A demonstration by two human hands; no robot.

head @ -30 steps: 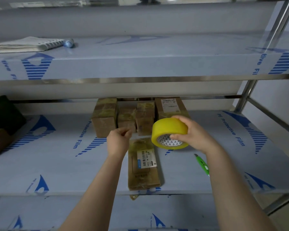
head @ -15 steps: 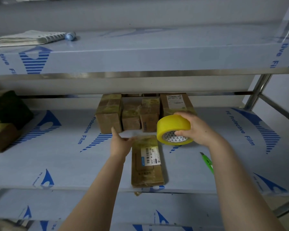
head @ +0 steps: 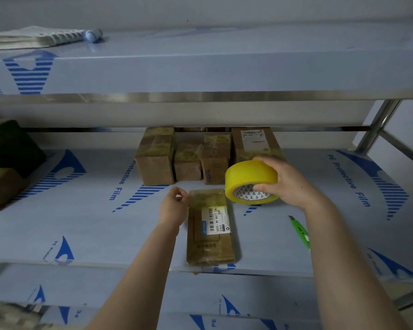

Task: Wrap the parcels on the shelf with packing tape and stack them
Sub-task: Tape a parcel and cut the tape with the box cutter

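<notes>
Centre frame, the left hand (head: 173,207), its grip open a moment ago, is now pinching the tape end (head: 188,195) at the flat parcel (head: 210,236)'s far corner. The right hand (head: 291,184) is clutching the roll (head: 250,177), so wrapping is probably starting.

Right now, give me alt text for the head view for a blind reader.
The right hand holds a yellow tape roll beside a flat labelled parcel on a film-covered shelf; the left hand curls at the parcel's far corner. Four taped parcels stand behind, a green cutter to the right.

bare left hand (head: 174,207) and bare right hand (head: 287,184) on long bare forearms (head: 141,270)
</notes>
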